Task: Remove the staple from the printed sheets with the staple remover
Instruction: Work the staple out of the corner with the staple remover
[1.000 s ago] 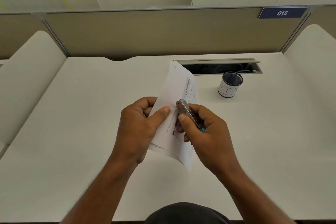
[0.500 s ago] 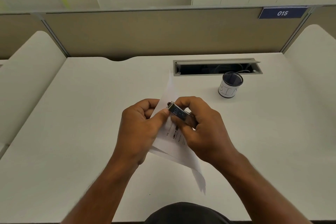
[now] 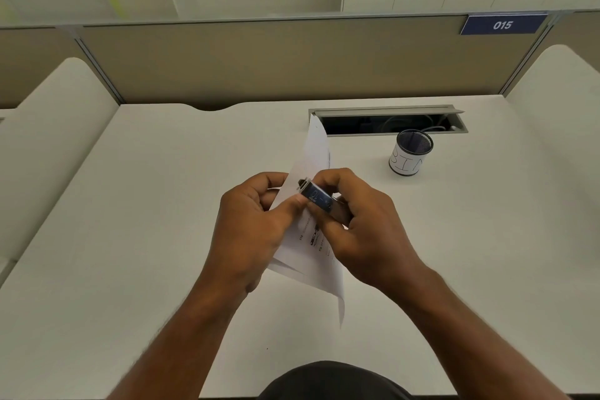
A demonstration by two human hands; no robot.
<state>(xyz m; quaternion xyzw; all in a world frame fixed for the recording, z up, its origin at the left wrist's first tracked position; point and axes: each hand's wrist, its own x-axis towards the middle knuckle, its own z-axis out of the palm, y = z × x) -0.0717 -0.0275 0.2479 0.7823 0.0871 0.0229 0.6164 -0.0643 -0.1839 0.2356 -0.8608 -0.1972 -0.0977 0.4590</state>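
At the centre of the frame both hands meet above a pale desk (image 3: 136,237), holding the printed sheets (image 3: 313,256) up off its surface. The left hand (image 3: 250,230) grips the sheets from the left side, its thumb pressed flat on the front of the paper and its fingers curled round behind, so the pages stand nearly on edge and run from a narrow top corner near the upper middle of the frame down to a loose lower corner that hangs toward the bottom centre. A few lines of dark print show on the paper between the two hands, too small to read. The right hand (image 3: 363,224) is curled round the staple remover (image 3: 316,198), a small dark blue and metal tool, with the forefinger arched over its top and the thumb beneath it. The tool's metal tip points to the upper left and sits against the paper just above the left thumb; the staple itself cannot be made out. In the upper right part of the desk stands a dark mesh cup (image 3: 410,153) with a white label bearing hand-drawn letters, well apart from the hands. Just behind it lies an open cable slot (image 3: 389,122) in the desk, with cables dimly visible inside. A beige partition (image 3: 259,62) closes the back of the desk, and a blue plate (image 3: 503,24) reading 015 sits at its upper right.
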